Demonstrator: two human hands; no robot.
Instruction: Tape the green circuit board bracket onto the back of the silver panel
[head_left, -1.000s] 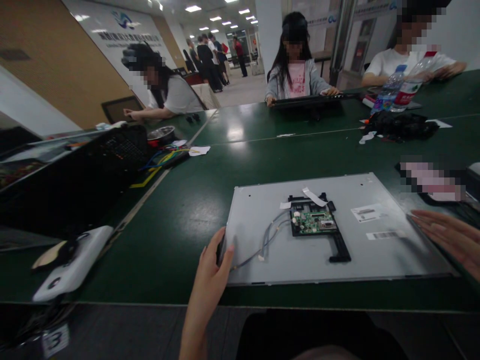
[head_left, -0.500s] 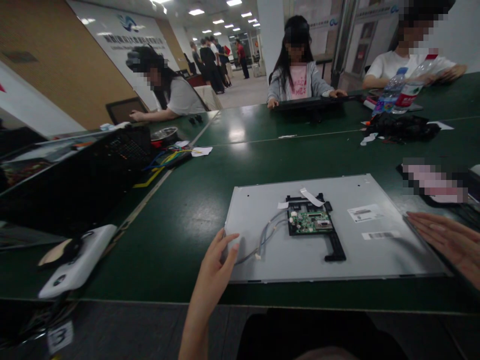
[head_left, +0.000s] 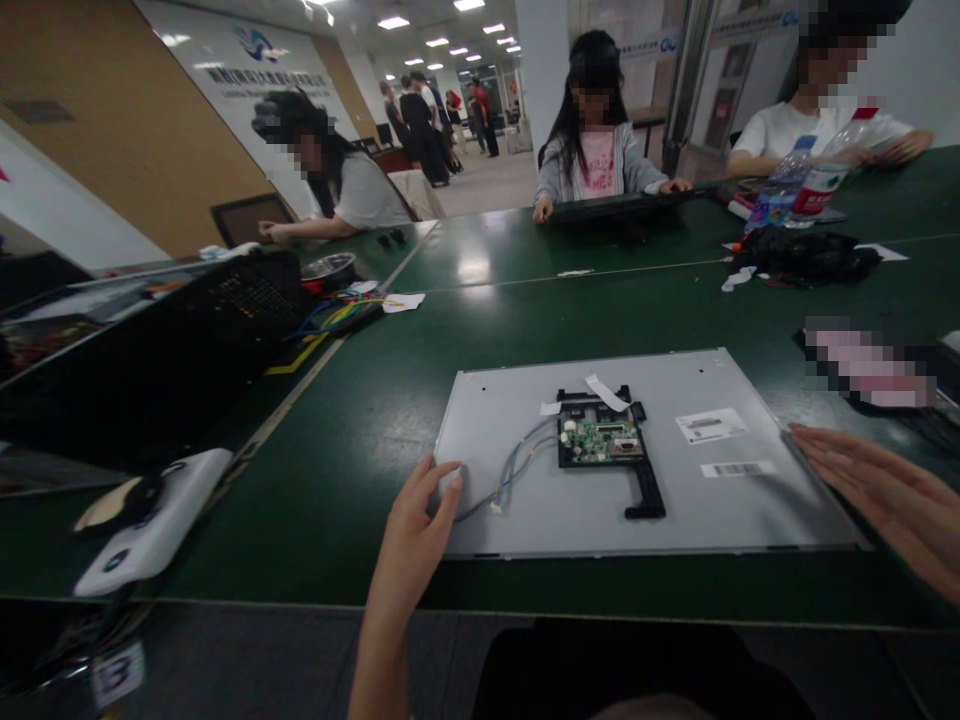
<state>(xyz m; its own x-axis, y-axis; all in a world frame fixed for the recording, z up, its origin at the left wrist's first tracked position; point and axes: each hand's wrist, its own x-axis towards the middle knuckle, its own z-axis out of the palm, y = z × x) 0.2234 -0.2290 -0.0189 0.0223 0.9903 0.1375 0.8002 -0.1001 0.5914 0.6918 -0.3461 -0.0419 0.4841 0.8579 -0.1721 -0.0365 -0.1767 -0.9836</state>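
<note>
A grey metal display panel lies flat on the green table in front of me. On it sit a small green circuit board in a black bracket, thin grey-blue cables and two white labels. My left hand grips the panel's left edge, thumb on top near the cable end. My right hand lies flat with fingers straight against the panel's right edge.
A white device lies near the table's front left edge. A black case, coloured wires and a metal bowl stand at left. Bottles and a black bundle are far right. Three people work at the far side.
The panel has slid a little to the left on the table, with both my hands moving along at its edges.
</note>
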